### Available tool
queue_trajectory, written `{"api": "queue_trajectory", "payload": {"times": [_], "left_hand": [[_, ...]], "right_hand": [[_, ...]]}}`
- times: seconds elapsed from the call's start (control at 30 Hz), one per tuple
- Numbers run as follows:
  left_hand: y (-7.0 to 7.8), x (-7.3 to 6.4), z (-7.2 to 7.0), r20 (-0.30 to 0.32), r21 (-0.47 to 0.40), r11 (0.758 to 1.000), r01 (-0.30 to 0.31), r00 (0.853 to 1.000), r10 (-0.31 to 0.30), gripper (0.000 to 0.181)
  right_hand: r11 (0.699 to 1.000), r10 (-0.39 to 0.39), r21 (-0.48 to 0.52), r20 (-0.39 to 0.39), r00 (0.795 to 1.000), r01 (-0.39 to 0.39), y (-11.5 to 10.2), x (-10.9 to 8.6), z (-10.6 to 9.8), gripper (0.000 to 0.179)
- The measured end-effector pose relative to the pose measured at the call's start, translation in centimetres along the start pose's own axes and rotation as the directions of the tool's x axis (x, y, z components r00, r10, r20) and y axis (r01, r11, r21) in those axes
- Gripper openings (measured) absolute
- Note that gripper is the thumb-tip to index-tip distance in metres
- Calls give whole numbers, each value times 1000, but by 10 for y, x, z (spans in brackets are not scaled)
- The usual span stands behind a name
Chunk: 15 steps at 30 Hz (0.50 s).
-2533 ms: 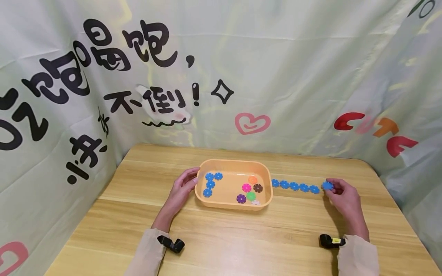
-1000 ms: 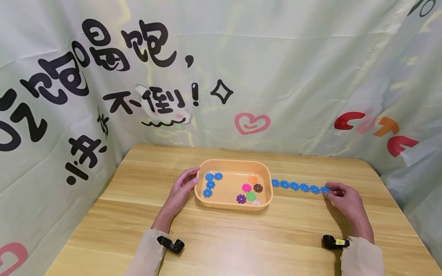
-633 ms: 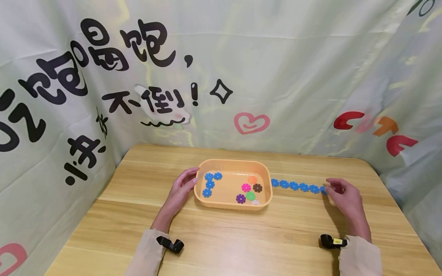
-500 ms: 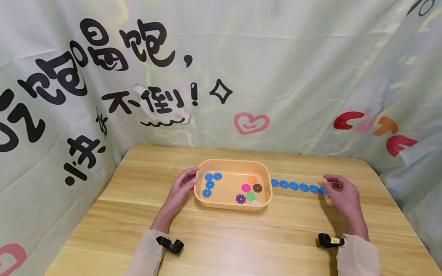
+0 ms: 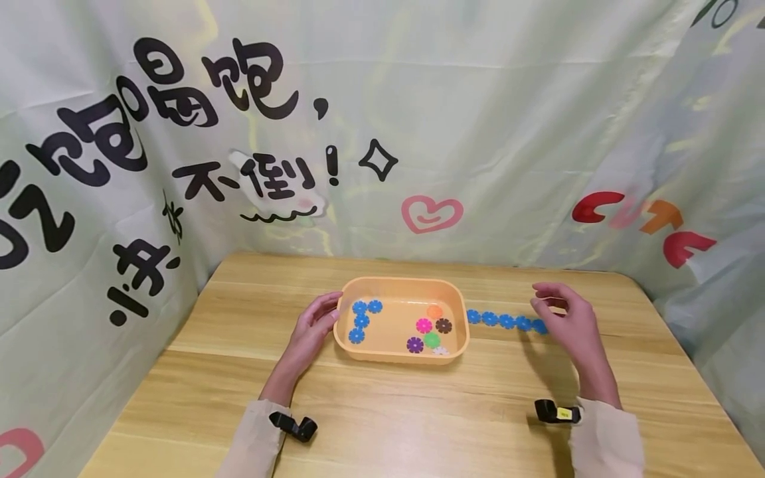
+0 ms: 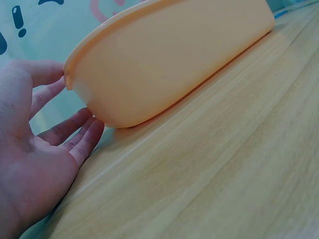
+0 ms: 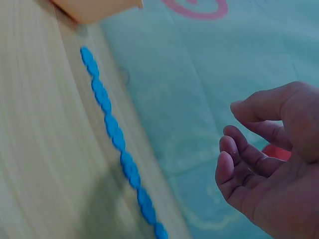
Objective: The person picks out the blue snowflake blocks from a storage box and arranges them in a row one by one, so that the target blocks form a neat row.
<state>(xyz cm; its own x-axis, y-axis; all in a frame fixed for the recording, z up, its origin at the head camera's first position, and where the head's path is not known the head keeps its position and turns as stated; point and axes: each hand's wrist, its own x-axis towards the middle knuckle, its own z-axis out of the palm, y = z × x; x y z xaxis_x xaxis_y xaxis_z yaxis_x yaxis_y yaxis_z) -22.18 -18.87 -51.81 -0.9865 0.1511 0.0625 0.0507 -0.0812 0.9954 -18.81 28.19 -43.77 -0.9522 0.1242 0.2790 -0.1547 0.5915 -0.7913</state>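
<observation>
My left hand (image 5: 311, 328) rests against the left end of a peach plastic basin (image 5: 402, 356), thumb at the rim and fingers on the outer wall, as the left wrist view (image 6: 55, 134) shows. Inside the basin, blue snowflake discs (image 5: 361, 320) lie at the left. My right hand (image 5: 568, 318) hovers above the far end of a row of blue snowflake discs (image 5: 506, 321) stretching right from the basin. Its fingers are loosely bent with nothing between them, and it hides the row's last disc in the head view. The right wrist view shows the discs joined edge to edge (image 7: 114, 132).
At the basin's right side lie single snowflake discs: orange (image 5: 434, 311), pink (image 5: 424, 325), brown (image 5: 443, 325), green (image 5: 431, 340), purple (image 5: 415, 344) and white (image 5: 440, 350). A printed curtain (image 5: 490, 133) hangs behind the wooden table (image 5: 418, 411).
My right hand brought a blue disc to the row's right end and pressed it there. It then let go, rising and moving left above the row. The left hand stayed at the basin.
</observation>
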Motion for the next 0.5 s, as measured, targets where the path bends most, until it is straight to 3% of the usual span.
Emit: {"api": "queue_trajectory", "payload": {"times": [0.3,0.5], "left_hand": [[-2,-1,-1,-11,3,1000,8,1000,-8,42],[-1,0,0,0,-8,1000,6,1000,-6,41]], "right_hand": [[996,-88,25,58,994,86,-24,1,24,30],[985,-149,98,111,983,138,-41,1,44,32]]}}
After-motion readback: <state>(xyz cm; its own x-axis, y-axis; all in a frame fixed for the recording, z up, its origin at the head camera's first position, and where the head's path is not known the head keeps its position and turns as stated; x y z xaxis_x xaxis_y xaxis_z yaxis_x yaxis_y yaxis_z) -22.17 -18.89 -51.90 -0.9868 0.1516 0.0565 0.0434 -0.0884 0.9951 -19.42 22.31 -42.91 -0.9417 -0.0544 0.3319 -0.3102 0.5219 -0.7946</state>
